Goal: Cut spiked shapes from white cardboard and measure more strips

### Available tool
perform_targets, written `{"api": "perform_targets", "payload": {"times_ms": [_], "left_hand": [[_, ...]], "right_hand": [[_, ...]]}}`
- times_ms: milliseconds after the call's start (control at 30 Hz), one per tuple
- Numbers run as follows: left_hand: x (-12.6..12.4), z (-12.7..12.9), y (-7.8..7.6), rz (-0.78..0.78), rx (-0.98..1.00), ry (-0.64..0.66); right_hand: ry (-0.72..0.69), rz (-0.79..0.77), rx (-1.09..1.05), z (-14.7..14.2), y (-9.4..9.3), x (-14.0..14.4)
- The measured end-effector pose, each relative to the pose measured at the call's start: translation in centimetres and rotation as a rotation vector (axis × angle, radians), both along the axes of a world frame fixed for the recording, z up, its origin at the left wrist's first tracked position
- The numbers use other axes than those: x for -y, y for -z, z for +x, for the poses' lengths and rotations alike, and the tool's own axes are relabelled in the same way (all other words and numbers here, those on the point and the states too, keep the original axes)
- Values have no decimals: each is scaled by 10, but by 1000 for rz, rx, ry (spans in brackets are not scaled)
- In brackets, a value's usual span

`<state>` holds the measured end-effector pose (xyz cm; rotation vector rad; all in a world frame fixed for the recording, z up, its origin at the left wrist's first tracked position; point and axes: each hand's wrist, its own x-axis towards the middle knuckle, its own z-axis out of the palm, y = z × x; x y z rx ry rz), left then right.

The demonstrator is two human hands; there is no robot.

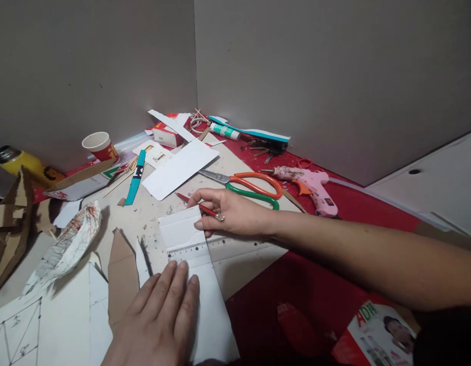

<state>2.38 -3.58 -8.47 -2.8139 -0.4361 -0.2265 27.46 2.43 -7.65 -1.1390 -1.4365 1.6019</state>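
A strip of white card (210,305) with crosswise folds or lines lies before me. Across it rests a clear ruler (189,251). My left hand (162,310) is flat and open, its fingertips on the card close to the ruler's near edge. At the card's far end my right hand (223,211) is closed on a red pencil (205,208), which points away to the left. The right thumb also touches the edge of the card. Just beyond that hand lie scissors (254,185) with one orange and one green handle.
A pink glue gun (315,188) lies at the right. Farther back are a white card piece (180,170), a glue stick (224,131) and a paper cup (100,147). A yellow bottle (25,165) and cardboard pieces (123,277) are on the left. Grey panels (315,76) stand behind.
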Motion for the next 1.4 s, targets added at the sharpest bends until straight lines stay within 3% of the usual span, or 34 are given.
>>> {"api": "perform_targets", "payload": {"times_ms": [100, 200, 300, 433, 533, 633, 700, 800, 933, 1067, 1200, 1400], "left_hand": [[-2, -1, -6, -198, 239, -84], [-5, 1, -14, -472, 567, -427], [-13, 7, -18, -812, 696, -689], [-25, 13, -17, -1217, 779, -719], [-29, 15, -17, -1357, 898, -738], [-32, 14, -20, -1492, 807, -730], [-34, 12, -21, -1559, 749, -720], [-38, 9, -20, -1625, 824, -769], [-41, 5, -17, -1720, 930, -845], [-42, 5, -17, -1709, 907, -852], [-42, 5, -17, -1633, 897, -829], [-41, 3, -16, -1625, 919, -830]], "right_hand": [[41, 52, 15, 0, 1, 3], [54, 98, 18, -1, 0, 7], [55, 144, 19, -2, 1, 9], [68, 156, 0, -3, 3, 10], [75, 158, -45, -3, 1, 13], [47, 189, -77, -3, -1, 16], [36, 268, -38, -2, 0, 16], [26, 435, 107, 3, 0, 13], [-20, 600, 435, 17, -14, 12], [-381, 636, 751, 24, -32, 22], [-605, 658, 785, 16, -34, 37], [-591, 608, 698, 15, -33, 40]]}}
